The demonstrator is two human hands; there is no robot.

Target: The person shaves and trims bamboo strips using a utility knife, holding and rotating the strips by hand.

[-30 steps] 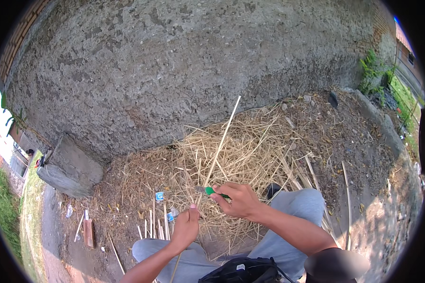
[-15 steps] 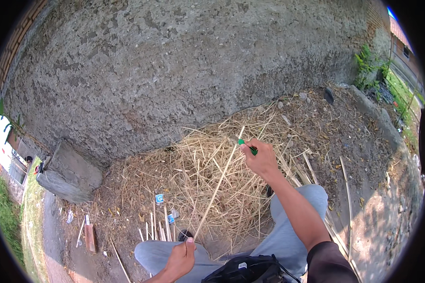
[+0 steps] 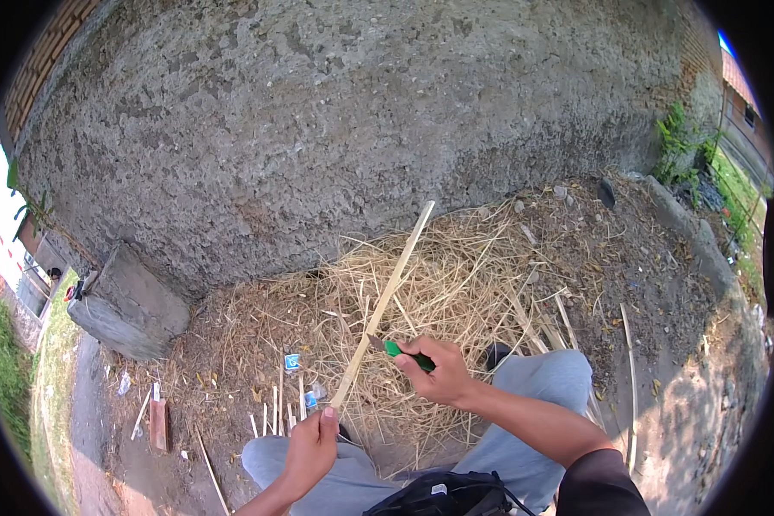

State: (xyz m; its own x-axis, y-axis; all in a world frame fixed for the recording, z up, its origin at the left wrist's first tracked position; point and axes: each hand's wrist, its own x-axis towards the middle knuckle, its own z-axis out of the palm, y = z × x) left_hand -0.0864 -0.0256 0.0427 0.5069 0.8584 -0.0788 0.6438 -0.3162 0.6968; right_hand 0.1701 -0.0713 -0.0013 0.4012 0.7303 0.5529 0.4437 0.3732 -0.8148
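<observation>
My left hand [image 3: 312, 449] pinches the lower end of a long, pale bamboo strip [image 3: 397, 277], which slants up and away to the right over the straw. In my right hand [image 3: 436, 370] is a green-handled knife [image 3: 394, 347], gripped in a fist. Its short blade meets the right edge of the strip, roughly midway along it. Beneath both hands lies a heap of thin shavings [image 3: 456, 297]. My knees in light grey trousers frame the heap from either side.
A rough grey wall [image 3: 318, 129] rises behind the heap. At the left stands a concrete block [image 3: 138, 305], and nearer me lies a reddish-brown block [image 3: 158, 423]. Several cut strips [image 3: 277, 411] lie by my left knee; a long strip [image 3: 632, 378] rests at the right. A black bag [image 3: 439, 496] sits at my waist.
The knife in my right hand has come down and left, toward my body, along the strip. My left hand has shifted slightly left and up; the strip now shows its broader face.
</observation>
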